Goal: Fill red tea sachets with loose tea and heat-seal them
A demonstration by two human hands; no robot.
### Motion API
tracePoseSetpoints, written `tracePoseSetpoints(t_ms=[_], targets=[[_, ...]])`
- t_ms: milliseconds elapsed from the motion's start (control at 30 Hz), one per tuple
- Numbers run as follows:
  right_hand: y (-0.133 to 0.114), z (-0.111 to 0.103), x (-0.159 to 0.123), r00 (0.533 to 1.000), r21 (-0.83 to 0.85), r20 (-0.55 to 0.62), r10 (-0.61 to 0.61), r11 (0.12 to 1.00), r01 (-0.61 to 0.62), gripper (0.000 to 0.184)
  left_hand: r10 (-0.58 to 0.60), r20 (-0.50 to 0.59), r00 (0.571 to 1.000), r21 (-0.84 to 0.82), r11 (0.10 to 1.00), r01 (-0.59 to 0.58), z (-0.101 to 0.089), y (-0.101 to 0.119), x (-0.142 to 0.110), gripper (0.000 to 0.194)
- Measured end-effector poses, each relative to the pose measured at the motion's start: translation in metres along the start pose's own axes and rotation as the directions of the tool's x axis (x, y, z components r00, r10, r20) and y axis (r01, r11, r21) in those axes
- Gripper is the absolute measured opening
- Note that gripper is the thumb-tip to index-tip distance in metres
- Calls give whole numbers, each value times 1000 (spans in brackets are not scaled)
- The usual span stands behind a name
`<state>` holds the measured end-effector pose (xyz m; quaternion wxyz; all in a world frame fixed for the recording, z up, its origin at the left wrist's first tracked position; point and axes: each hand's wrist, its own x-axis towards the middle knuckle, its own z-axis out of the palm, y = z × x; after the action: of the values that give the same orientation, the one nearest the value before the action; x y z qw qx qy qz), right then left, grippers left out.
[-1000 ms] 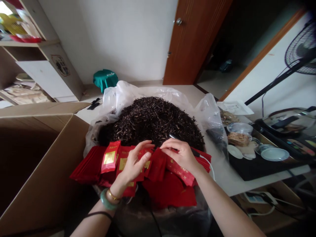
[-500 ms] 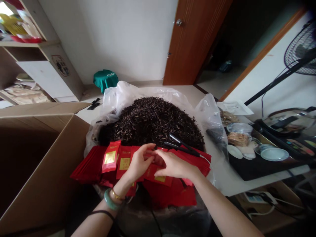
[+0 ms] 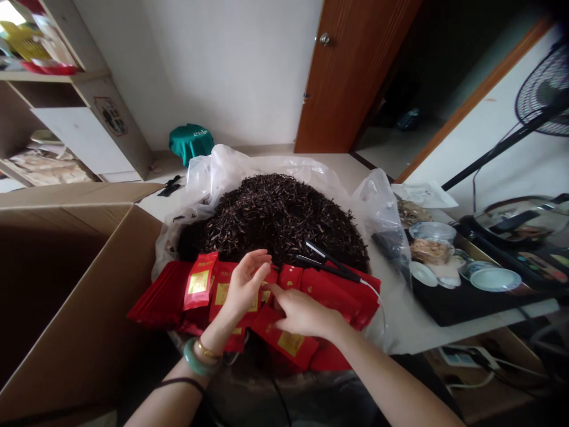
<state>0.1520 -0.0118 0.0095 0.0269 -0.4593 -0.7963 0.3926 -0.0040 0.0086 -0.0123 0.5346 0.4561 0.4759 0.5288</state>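
The fingers of the right hand [image 3: 302,314] are lying pressed together on a red tea sachet [image 3: 288,344], while the left hand [image 3: 243,286] is spreading its fingers above the red sachets [image 3: 162,296] heaped against the loose black tea [image 3: 275,219], beside a black heat-sealing clamp [image 3: 329,265].

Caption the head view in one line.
Left hand raised over red packets, right hand touching them, beside a heap of dark loose tea.

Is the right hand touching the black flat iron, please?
Apart: the head view shows red packets lying between the right hand and the black flat iron.
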Motion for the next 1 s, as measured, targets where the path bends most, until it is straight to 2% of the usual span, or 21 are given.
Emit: tracePoseSetpoints(t_ms=[67,133,200,233,300,367,467,533,633,767,1000], targets=[[1,-10,-2,999,200,-41,-9,980,16,63,-6,1,1000,-20,1000,6,-1,4,-1,45],[6,-23,-7,993,426,-115,36,905,17,62,-30,58,998,-53,998,33,-2,9,-3,50],[11,-34,-10,977,565,-205,67,823,62,64,-61,200,978,-54,996,73,-2,11,-6,53],[13,-36,-11,960,572,-273,55,812,116,64,-75,276,958,-28,996,86,-2,11,-8,51],[17,-33,-9,893,436,-450,-27,866,246,58,-87,350,933,69,995,67,1,7,-11,41],[19,-25,-4,772,151,-615,-161,937,316,49,-52,302,952,169,986,1,5,2,-13,35],[19,-12,4,575,-255,-731,-368,929,270,49,32,191,981,220,973,-74,10,-3,-13,35],[18,-7,7,491,-426,-734,-469,881,205,56,50,160,986,194,978,-81,11,-3,-12,37],[18,-4,10,433,-572,-695,-573,807,150,67,20,145,989,126,991,-38,12,-1,-11,38],[22,-4,13,378,-610,-682,-626,772,177,73,-57,149,987,47,998,51,10,2,-12,39],[28,-3,15,340,-580,-704,-623,781,232,73,-104,138,985,-7,994,106,14,6,-15,42]])
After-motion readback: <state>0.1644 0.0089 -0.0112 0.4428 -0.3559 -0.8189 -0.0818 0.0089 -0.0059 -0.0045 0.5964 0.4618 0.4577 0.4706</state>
